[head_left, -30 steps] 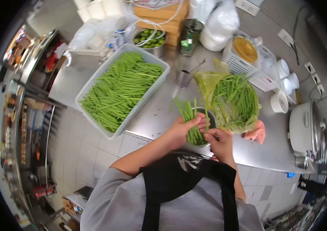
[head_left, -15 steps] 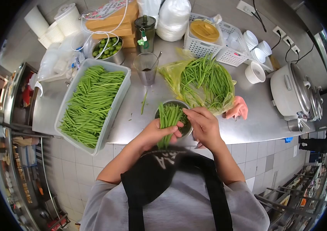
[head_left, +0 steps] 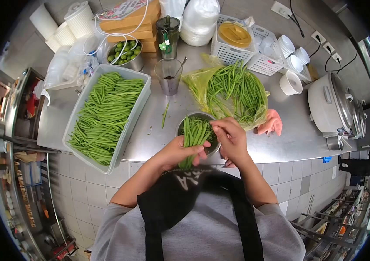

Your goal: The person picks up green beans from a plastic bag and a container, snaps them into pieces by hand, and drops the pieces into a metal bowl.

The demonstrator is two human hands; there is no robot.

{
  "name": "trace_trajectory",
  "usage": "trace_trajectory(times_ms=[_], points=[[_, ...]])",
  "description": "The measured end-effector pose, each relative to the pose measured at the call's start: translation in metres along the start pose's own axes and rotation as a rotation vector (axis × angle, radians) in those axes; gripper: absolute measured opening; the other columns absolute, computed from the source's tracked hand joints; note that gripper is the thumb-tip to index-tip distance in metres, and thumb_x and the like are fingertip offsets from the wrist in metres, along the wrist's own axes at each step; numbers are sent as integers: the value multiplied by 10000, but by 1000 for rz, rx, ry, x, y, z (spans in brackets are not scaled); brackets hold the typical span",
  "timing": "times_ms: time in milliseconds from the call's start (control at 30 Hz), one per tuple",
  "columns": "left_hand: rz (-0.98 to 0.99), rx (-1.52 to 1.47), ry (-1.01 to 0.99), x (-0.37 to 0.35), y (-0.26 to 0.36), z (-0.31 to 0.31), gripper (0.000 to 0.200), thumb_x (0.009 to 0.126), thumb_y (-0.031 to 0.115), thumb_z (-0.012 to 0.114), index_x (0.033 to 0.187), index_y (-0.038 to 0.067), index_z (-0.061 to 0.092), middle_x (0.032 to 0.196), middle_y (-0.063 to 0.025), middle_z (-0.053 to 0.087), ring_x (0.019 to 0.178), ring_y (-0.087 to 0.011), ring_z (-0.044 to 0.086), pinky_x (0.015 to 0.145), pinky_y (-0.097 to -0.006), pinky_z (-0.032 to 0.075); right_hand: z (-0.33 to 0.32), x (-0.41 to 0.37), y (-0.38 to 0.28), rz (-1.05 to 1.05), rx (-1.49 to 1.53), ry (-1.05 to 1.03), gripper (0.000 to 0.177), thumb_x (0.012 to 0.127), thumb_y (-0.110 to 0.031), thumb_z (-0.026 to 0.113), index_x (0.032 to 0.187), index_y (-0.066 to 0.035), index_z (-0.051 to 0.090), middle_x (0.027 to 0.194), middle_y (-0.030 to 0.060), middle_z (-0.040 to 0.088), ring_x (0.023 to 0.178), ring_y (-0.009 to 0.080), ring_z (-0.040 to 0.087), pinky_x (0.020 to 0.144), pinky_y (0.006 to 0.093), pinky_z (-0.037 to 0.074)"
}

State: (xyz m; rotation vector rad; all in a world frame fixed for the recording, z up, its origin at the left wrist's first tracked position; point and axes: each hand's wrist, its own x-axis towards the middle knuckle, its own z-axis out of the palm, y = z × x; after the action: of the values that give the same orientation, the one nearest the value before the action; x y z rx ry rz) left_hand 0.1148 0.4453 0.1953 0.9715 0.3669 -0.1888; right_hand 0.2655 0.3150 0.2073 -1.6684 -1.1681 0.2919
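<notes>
My left hand (head_left: 179, 152) is wrapped round a bundle of green beans (head_left: 194, 134), held upright with its tips pointing away from me. Just right of the tips, the thumb and fingers of my right hand (head_left: 232, 140) are pinched together; whatever is between them is too small to make out. Below both hands sits a round metal bowl (head_left: 212, 150) with small green bits inside, partly hidden by the bundle. To the left, a clear plastic tub (head_left: 143, 90) is full of green beans. Behind the bowl, a yellow plastic bag (head_left: 197, 90) lies open with more green beans (head_left: 235, 93).
On the steel counter (head_left: 159, 141) lies a single loose bean (head_left: 165, 115). A clear cup (head_left: 168, 78) with a spoon stands behind it. A pink cloth-like item (head_left: 271, 122) is right of the bag. A large cooker (head_left: 324, 106) and a bowl of green citrus (head_left: 135, 64) flank the counter.
My right hand's fingers have drawn in a little closer at the bean tips. The bundle in my left hand has shifted slightly right. The whole view has moved slightly.
</notes>
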Motion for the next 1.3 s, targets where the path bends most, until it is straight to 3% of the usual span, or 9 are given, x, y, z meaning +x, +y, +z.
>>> trace_trajectory(times_ms=[100, 300, 400, 500, 600, 700, 1100, 1200, 1300], points=[[2, 29, -23, 3, -1, -1, 309, 864, 202, 622, 1113, 24, 577, 829, -57, 627, 638, -103, 566, 607, -218, 457, -5, 8, -1, -415, -438, -4, 314, 695, 8, 601, 1001, -60, 628, 862, 72, 590, 699, 234, 585, 594, 306, 477], [-21, 66, -32, 1, 3, 4, 317, 863, 217, 625, 1112, 26, 577, 826, -53, 625, 631, -95, 560, 612, -214, 448, -6, 6, 2, -402, -586, -68, 258, 706, 12, 597, 956, -50, 619, 871, 78, 598, 712, 224, 591, 606, 297, 477], [-10, 55, -39, 1, 3, 3, 318, 863, 218, 624, 1113, 28, 575, 825, -54, 628, 629, -94, 559, 614, -213, 448, 2, 2, 4, -122, -149, -2, 183, 789, 0, 593, 968, -41, 608, 841, 83, 595, 689, 195, 577, 588, 268, 467], [0, 55, -55, 2, 2, 2, 319, 863, 218, 623, 1113, 25, 574, 820, -55, 631, 628, -94, 560, 613, -213, 449, 2, 1, 2, 594, 536, -9, 137, 835, -34, 598, 971, -35, 613, 819, 85, 594, 664, 183, 576, 569, 252, 460], [-7, 88, -58, 2, 3, 5, 322, 862, 217, 623, 1109, 17, 573, 815, -54, 632, 629, -94, 561, 611, -212, 449, -2, 1, -5, 487, 333, 14, 151, 795, -11, 631, 945, -26, 631, 821, 73, 599, 692, 175, 580, 570, 252, 454], [-4, 85, -56, 4, 0, 3, 319, 863, 216, 621, 1105, 13, 575, 818, -52, 635, 630, -94, 561, 610, -212, 451, -4, 8, -13, -253, -169, 54, 124, 782, -37, 654, 906, -25, 643, 839, 71, 595, 612, 181, 585, 523, 263, 454], [-20, 131, -46, 5, -4, 1, 281, 872, 195, 605, 1093, 23, 586, 809, -55, 647, 625, -95, 560, 599, -214, 457, -12, 6, -22, -526, -707, -169, 338, 620, -182, 678, 933, -83, 597, 895, 30, 559, 700, 201, 568, 583, 329, 469], [-26, 124, -44, 5, -3, 2, 278, 870, 198, 608, 1079, 16, 585, 810, -57, 648, 621, -94, 559, 596, -215, 458, -7, 0, -13, -440, -629, -138, 327, 632, -186, 686, 934, -83, 616, 891, 40, 564, 720, 205, 577, 601, 333, 472], [-25, 113, -39, 4, -2, 3, 276, 867, 199, 613, 1065, 9, 586, 811, -59, 648, 622, -92, 560, 591, -218, 459, 2, -1, 3, -74, 25, -40, 343, 641, -198, 691, 962, -88, 638, 891, 47, 570, 725, 199, 583, 591, 320, 471]])
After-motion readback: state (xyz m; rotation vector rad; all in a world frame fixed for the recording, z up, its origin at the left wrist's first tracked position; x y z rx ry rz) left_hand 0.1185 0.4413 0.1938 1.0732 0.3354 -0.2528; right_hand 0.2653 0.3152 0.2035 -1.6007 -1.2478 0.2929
